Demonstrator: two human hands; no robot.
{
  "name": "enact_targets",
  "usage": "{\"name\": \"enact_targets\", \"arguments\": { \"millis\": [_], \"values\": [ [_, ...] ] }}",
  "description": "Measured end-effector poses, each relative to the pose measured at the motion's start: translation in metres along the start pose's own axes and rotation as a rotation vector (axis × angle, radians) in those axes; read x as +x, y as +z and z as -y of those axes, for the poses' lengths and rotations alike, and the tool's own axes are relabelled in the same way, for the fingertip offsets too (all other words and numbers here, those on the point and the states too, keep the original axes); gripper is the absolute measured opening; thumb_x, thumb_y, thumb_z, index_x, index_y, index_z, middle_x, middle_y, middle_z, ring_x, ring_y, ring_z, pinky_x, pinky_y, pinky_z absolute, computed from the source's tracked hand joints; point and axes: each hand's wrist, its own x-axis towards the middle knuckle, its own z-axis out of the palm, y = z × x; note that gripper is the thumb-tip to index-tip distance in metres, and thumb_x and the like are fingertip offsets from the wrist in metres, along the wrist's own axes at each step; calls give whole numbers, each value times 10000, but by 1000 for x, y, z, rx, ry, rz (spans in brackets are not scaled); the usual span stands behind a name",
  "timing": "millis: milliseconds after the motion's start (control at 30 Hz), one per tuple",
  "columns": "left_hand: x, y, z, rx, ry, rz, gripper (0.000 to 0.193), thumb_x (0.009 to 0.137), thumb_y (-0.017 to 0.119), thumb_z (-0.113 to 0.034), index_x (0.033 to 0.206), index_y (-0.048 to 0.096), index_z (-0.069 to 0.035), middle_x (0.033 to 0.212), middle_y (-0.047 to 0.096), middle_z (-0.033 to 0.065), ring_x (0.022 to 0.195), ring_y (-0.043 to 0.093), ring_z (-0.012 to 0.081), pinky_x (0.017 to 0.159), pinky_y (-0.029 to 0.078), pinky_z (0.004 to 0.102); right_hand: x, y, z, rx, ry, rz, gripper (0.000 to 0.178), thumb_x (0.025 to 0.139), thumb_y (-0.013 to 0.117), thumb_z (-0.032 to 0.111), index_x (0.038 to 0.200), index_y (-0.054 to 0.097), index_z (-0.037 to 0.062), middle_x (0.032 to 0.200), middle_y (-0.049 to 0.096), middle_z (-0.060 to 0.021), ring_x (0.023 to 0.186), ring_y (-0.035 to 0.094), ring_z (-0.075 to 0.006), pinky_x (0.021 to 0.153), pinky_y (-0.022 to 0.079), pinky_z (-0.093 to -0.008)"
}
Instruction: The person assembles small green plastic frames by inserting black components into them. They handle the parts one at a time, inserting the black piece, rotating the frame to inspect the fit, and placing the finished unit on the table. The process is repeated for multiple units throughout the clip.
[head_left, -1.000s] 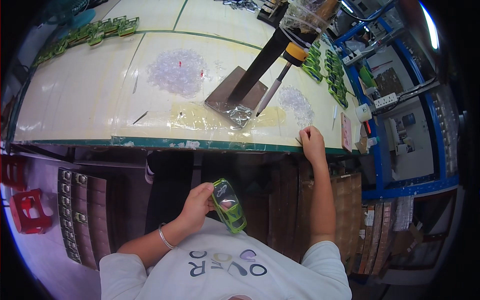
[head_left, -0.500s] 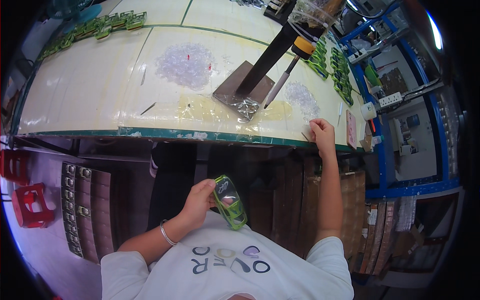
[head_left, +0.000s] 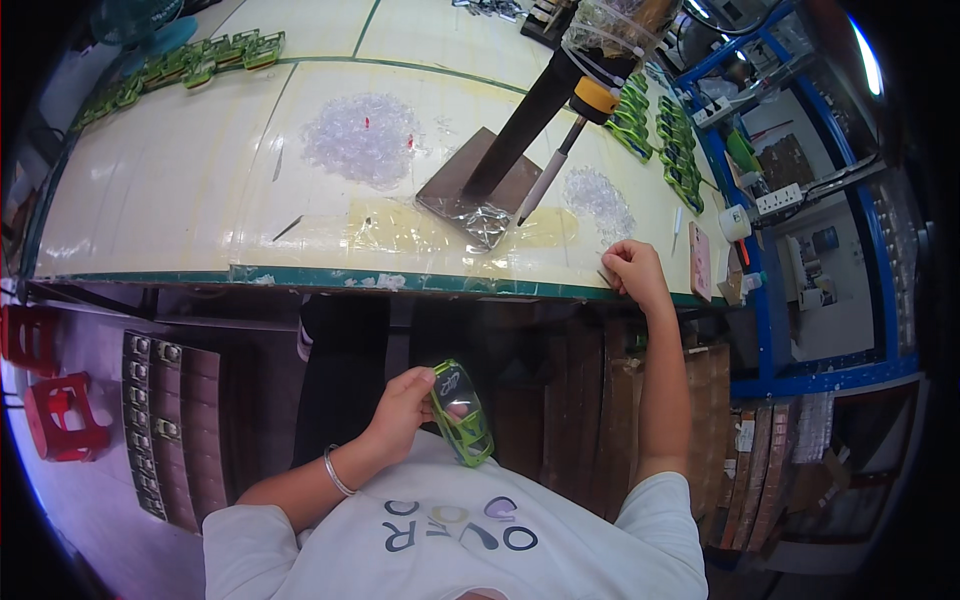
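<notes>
My left hand [head_left: 402, 408] is closed round the edge of a bright green plastic shell [head_left: 462, 412] with a clear window and a pale marking on it. The shell is tilted in front of my shirt, below the table's edge. At the front edge of the worktable [head_left: 180, 225], my right hand [head_left: 638, 272] has its fingers bent together in a pinch. A short dark sliver shows beside its fingertips; whether they grip it or anything else is hidden. Just beyond that hand lies a small pile of clear plastic pieces [head_left: 598, 202].
A pen-shaped tool [head_left: 543, 185] hangs beside a black post on a metal base plate [head_left: 440, 195]. A larger heap of clear pieces [head_left: 360, 140] lies left of it. Green shells [head_left: 680, 150] line the right and far left. A pink phone-like slab [head_left: 700, 262] is at right.
The right hand has drawn slightly left along the table's edge, its fingers curled more. The left hand keeps the green shell in nearly the same place, tilted slightly differently. The view has shifted slightly.
</notes>
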Motion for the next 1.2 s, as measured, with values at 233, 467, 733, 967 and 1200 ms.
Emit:
{"name": "enact_targets", "arguments": {
  "millis": [233,467,733,967,1200],
  "values": [
    [-4,2,-3,3,-2,-66,246,905,321,-220,876,484,-38,802,593,111,722,602,173,684,482,306,-4,8,4,80,-38,18,105,738,571,94,739,536,-5,538,481,-14,413,427,-59,344,345,-207],
    [-3,0,2,12,-3,-1,250,908,310,-217,938,480,-36,845,585,84,754,602,150,690,474,275,-2,8,9,-46,19,14,99,751,562,92,737,537,-3,564,500,-12,425,435,-56,353,353,-197],
    [-9,-3,-1,12,8,-22,252,907,311,-216,942,480,-32,827,588,84,747,600,149,688,473,274,-3,3,1,-19,16,45,138,727,567,100,702,537,-32,574,526,-53,433,475,-89,375,403,-223],
    [-9,9,-4,59,49,42,259,907,316,-221,944,476,-21,823,582,94,733,590,147,684,472,274,-23,1,3,290,-6,38,95,739,553,77,712,525,-10,581,516,-39,473,481,-88,424,417,-216],
    [-12,31,-34,283,213,229,228,900,359,-194,886,483,-3,765,567,69,698,561,107,649,460,248,-114,82,56,803,-190,422,37,757,558,5,780,529,-1,698,527,-28,595,510,-85,523,435,-205]
  ]
}}
